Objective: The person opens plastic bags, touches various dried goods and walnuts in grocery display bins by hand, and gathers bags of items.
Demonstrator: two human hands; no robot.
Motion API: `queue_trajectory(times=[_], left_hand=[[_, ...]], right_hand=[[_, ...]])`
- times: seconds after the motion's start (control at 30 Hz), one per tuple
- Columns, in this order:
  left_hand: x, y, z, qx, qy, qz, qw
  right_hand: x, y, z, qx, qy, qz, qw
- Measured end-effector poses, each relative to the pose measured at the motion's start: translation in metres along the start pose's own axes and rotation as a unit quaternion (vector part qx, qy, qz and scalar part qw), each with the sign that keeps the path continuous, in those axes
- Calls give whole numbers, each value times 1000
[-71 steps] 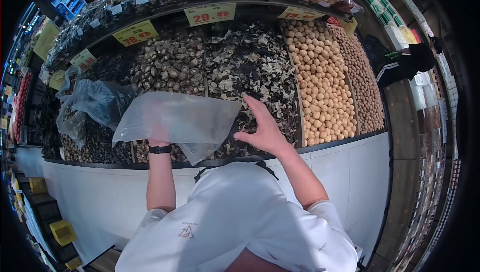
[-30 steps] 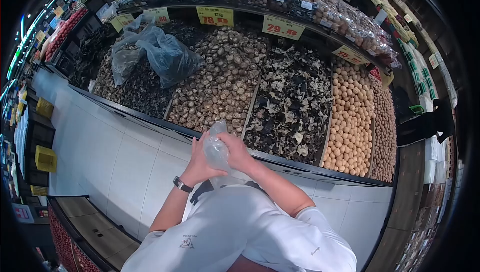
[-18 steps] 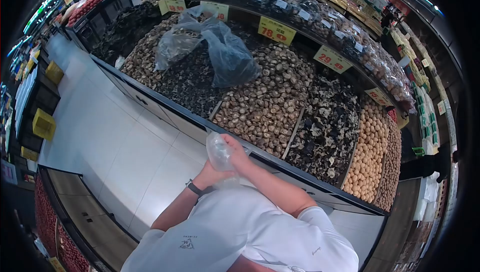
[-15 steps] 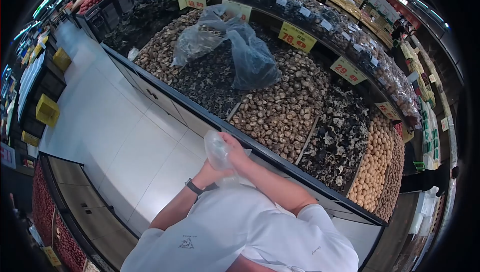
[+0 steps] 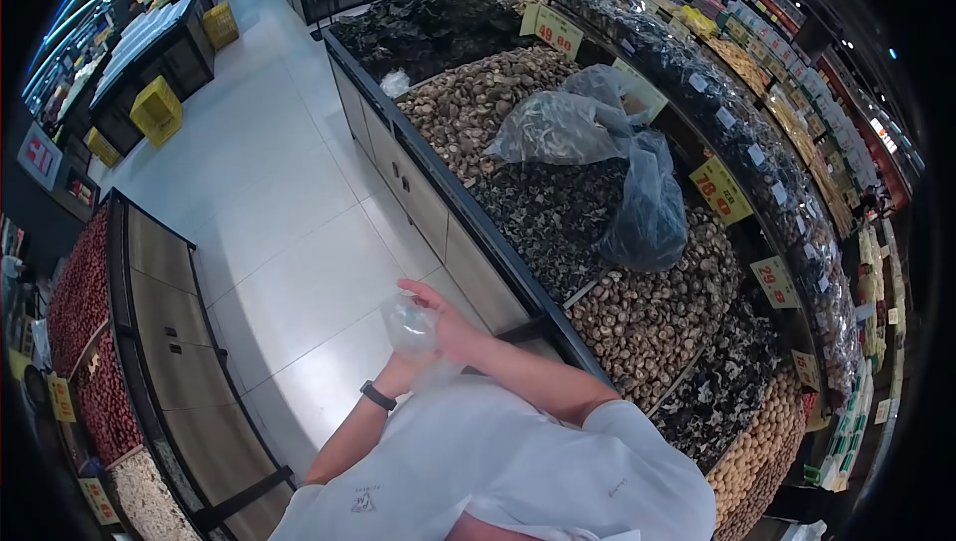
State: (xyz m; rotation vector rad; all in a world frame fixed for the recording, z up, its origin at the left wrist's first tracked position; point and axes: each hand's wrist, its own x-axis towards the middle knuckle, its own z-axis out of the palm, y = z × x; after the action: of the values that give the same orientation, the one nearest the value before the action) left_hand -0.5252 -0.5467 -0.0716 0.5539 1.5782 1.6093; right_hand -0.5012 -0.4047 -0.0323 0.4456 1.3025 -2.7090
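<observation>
A clear plastic bag [image 5: 411, 327] is between my hands, in front of my white shirt and above the floor. My left hand [image 5: 400, 370], with a dark watch on its wrist, grips the bag from below; the bag covers most of its fingers. From the right, my right hand [image 5: 453, 334] closes on the same bag, with a finger or two sticking out past it. To the right, a filled plastic bag [image 5: 563, 129] and a second one with dark contents [image 5: 647, 208] lie on the dried goods in the bin.
The display bin holds dried mushrooms [image 5: 647, 317], black fungus [image 5: 538, 222] and round tan goods [image 5: 762, 456]. Price signs [image 5: 720, 190] stand along its back. A cabinet with red goods [image 5: 80, 282] is at left. Yellow crates [image 5: 157, 111] stand beyond the tiled floor [image 5: 289, 232].
The view has turned left, so the bin sits farther right and more aisle shows. Both hands stay on the clear bag, which looks more bunched up now.
</observation>
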Motion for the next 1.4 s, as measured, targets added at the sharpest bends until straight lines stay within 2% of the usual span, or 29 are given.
queue_trajectory(times=[0.03, 0.1, 0.17, 0.23, 0.27, 0.33, 0.37, 0.4, 0.47, 0.53, 0.57, 0.6, 0.63, 0.67, 0.73, 0.77, 0.83, 0.9, 0.97, 1.03, 1.07, 1.1, 1.23, 1.3, 1.37, 1.4], left_hand=[[4, -1, -9, 1, 9, 0, 1000], [14, -7, -30, 19, 15, -66, 998], [31, -29, -51, 32, 56, -40, 997], [52, -24, -70, 45, 94, -15, 994], [65, -19, -83, 64, 107, -47, 991], [92, -3, -100, 84, 124, -83, 985], [107, 5, -109, -123, 133, -77, 980], [143, 25, -125, -321, 135, -62, 935], [184, 41, -138, -344, 141, -47, 927], [214, 52, -145, -373, 156, -41, 914], [231, 61, -150, -388, 166, -31, 906], [242, 67, -156, -403, 175, -22, 898], [250, 62, -167, -402, 177, -27, 898], [262, 50, -179, -404, 192, -11, 894], [284, 45, -194, -411, 207, 7, 888], [292, 42, -202, -424, 227, -5, 877], [305, 43, -217, -436, 249, -25, 865], [321, 41, -228, -412, 270, -76, 867], [343, 41, -242, -410, 257, -80, 871], [362, 44, -258, -410, 242, -84, 875], [372, 49, -267, -381, 202, -106, 896], [382, 57, -280, -350, 159, -126, 915], [407, 90, -337, -346, 77, -174, 919], [417, 115, -365, -275, 31, -211, 938], [429, 126, -392, -260, 16, -218, 940], [434, 128, -404, -250, 8, -226, 941]], right_hand=[[12, 0, 2, 2, -6, 13, 1000], [36, -2, 0, 28, -31, 38, 998], [65, -1, -9, 55, -55, 60, 995], [98, 0, -21, -9, -66, -22, 998], [114, -1, -29, -6, -71, -19, 997], [141, -15, -40, -189, -51, -94, 976], [153, -19, -44, -185, -54, -93, 977], [181, -36, -48, -231, -51, -108, 966], [213, -51, -63, -281, -47, -119, 951], [239, -64, -70, -327, -41, -174, 928], [250, -73, -73, -324, -43, -171, 930], [256, -87, -73, -375, -66, -172, 909], [263, -95, -71, -425, -88, -173, 884], [272, -93, -73, -424, -87, -170, 885], [288, -91, -75, -537, -125, -283, 785], [298, -90, -77, -537, -126, -280, 785], [309, -98, -65, -613, -123, -204, 753], [336, -90, -65, -608, -90, -215, 759], [365, -89, -66, -606, -52, -231, 759], [390, -112, -61, -619, -25, -154, 770], [404, -110, -62, -620, -20, -149, 770], [422, -106, -65, -615, 4, -163, 771], [478, -103, -54, -583, 81, -205, 782], [502, -109, -43, -585, 99, -202, 779], [528, -112, -38, -586, 118, -199, 777], [539, -112, -39, -596, 143, -161, 773]])
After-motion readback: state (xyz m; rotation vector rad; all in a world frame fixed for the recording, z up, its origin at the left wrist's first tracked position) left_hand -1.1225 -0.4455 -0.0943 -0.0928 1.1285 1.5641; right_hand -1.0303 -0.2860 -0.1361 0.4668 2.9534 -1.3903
